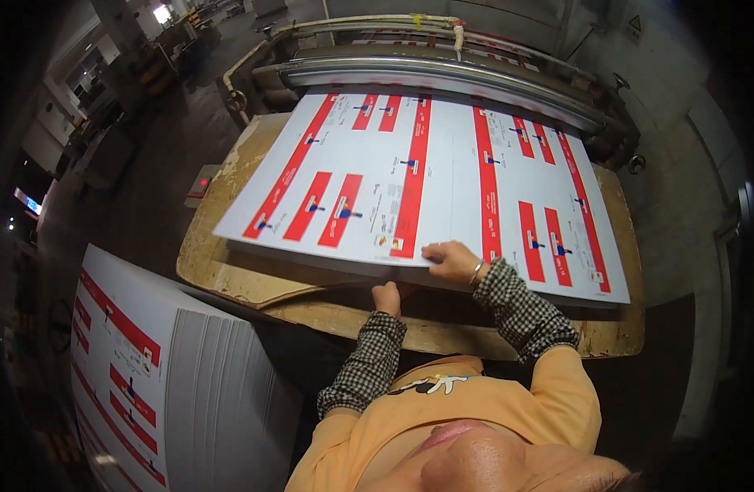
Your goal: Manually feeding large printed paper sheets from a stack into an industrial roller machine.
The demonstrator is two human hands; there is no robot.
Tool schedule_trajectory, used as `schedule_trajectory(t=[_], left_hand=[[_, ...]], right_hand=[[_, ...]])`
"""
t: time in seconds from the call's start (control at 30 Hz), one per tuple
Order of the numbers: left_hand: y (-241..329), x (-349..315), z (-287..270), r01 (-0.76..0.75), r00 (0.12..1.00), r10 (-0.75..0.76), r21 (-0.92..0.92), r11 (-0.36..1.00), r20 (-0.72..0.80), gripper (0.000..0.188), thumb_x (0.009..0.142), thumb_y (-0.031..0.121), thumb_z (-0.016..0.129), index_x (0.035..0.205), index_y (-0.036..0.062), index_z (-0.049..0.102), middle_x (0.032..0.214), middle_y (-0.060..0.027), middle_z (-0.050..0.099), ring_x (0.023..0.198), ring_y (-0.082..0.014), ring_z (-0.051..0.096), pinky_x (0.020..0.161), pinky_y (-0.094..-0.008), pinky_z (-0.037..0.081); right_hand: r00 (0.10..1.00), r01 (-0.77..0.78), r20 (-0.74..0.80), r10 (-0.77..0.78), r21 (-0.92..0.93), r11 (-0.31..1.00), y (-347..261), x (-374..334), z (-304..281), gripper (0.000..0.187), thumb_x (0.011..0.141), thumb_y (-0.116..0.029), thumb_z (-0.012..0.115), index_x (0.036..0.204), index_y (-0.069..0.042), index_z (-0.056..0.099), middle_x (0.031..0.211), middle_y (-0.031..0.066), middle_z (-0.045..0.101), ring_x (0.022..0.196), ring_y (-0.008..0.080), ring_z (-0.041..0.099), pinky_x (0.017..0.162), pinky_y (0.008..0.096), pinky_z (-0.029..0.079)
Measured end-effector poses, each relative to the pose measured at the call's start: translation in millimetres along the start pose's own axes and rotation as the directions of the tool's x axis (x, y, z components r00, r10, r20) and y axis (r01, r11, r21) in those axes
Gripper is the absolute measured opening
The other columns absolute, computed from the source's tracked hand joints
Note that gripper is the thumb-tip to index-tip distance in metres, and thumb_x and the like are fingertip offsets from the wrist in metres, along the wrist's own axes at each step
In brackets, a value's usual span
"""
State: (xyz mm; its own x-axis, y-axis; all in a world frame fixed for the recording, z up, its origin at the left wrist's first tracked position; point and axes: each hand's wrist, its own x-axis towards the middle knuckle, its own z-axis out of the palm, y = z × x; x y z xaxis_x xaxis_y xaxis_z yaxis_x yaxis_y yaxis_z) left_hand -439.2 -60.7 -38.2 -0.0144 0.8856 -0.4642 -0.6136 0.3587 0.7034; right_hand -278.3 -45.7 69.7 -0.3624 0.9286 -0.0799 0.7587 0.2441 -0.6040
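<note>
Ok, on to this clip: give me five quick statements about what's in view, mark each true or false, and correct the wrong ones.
1. The right hand is at the near edge of the printed sheet. True.
2. The left hand lies flat on the middle of the printed sheet. False: the left hand is at the near side of the wooden table.
3. The sheet stack stands to the person's right. False: the sheet stack is on the left.
4. Checked sleeves cover both forearms. True.
5. The printed bars are green. False: the printed bars are red.
</note>
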Motion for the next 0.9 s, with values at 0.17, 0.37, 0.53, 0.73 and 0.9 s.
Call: schedule_trajectory(t=[0.17,0.37,0.53,0.73,0.9], left_hand=[[3.1,0.0,0.1,0.032,0.997,-0.041,0.152,0.988,0.057,0.023,0.08,0.005,0.039,0.093,-0.0116,0.047,0.087,-0.0189,0.056,0.077,-0.0282,0.06,0.063,-0.0363,0.053],[2.1,3.8,5.8,0.036,0.998,-0.042,0.101,0.994,0.056,0.033,0.084,0.023,0.05,0.089,-0.0089,0.047,0.074,-0.0093,0.052,0.058,-0.0167,0.053,0.058,-0.031,0.053],[5.1,0.3,-4.9,0.059,0.99,-0.071,0.099,0.993,0.124,0.027,0.084,0.022,0.05,0.081,-0.0045,0.047,0.07,-0.0071,0.051,0.059,-0.0139,0.052,0.06,-0.0305,0.053],[-3.1,12.5,-29.2,0.103,0.962,-0.112,0.049,0.993,0.249,0.007,0.073,0.007,0.055,0.078,0.0014,0.054,0.076,-0.0083,0.058,0.067,-0.0185,0.057,0.062,-0.0321,0.049],[9.6,-4.2,2.6,0.088,0.973,-0.079,-0.033,0.996,0.216,0.017,0.073,0.003,0.049,0.087,-0.0045,0.053,0.089,-0.0153,0.057,0.076,-0.0272,0.059,0.071,-0.0397,0.05]], right_hand=[[1.0,-0.015,0.024,0.017,-0.074,0.997,25.0,-2.2,24.6,0.034,0.063,-0.015,0.058,0.094,-0.001,0.058,0.102,0.0137,0.057,0.089,0.0275,0.056,0.08,0.0301,0.044],[0.966,-0.195,-0.21,0.149,-0.219,0.956,55.8,58.1,3.3,0.036,0.065,-0.029,0.061,0.09,-0.003,0.058,0.097,0.0152,0.055,0.095,0.0314,0.048,0.082,0.0346,0.04],[0.985,-0.154,0.036,0.166,-0.231,0.961,39.3,29.7,41.9,0.07,0.062,-0.041,0.067,0.118,-0.005,0.044,0.127,0.021,0.033,0.118,0.0376,0.029,0.096,0.0474,0.026],[0.994,0.075,0.106,-0.039,-0.359,0.93,29.1,-0.2,30.6,0.07,0.058,-0.027,0.067,0.118,-0.005,0.041,0.128,0.0207,0.032,0.119,0.0364,0.028,0.096,0.0436,0.027],[0.995,0.095,-0.022,-0.094,0.046,0.994,25.4,10.9,-14.8,0.028,0.067,-0.017,0.047,0.089,-0.003,0.058,0.083,0.0186,0.058,0.076,0.0337,0.055,0.068,0.0369,0.045]])
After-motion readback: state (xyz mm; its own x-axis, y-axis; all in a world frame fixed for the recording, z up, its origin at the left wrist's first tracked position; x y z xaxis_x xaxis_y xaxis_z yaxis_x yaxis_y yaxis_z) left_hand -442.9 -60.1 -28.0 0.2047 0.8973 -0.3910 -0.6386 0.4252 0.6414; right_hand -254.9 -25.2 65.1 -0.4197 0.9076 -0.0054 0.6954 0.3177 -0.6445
